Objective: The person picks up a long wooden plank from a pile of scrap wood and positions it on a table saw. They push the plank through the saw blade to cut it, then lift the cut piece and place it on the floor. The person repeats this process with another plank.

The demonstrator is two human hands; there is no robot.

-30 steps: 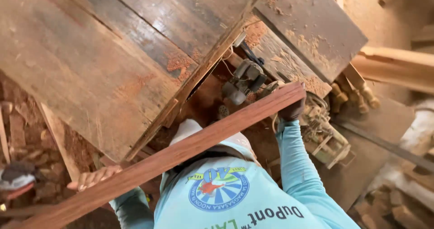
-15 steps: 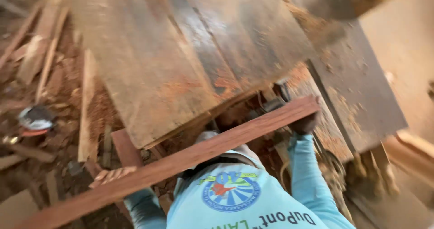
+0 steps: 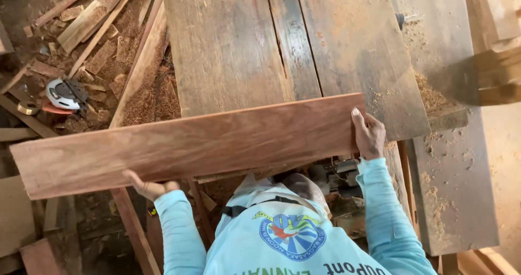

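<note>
I hold a long reddish-brown wooden plank (image 3: 190, 144) flat in front of my chest, its broad face turned up toward the camera. My left hand (image 3: 147, 187) grips its near edge from below, left of the middle. My right hand (image 3: 369, 134) clasps the plank's right end. Both arms wear light blue sleeves. The plank's right part lies over the near edge of a workbench of wide weathered boards (image 3: 244, 47).
Sawdust (image 3: 429, 93) is piled on the bench at the right. Offcuts and shavings (image 3: 108, 52) litter the floor to the left, with a white and black power tool (image 3: 65, 93) among them. More timber lies at the right edge (image 3: 496, 77).
The plank has turned from edge-on to showing its broad face and has swung closer to level. The view has shifted left along the bench, bringing the floor scraps into sight.
</note>
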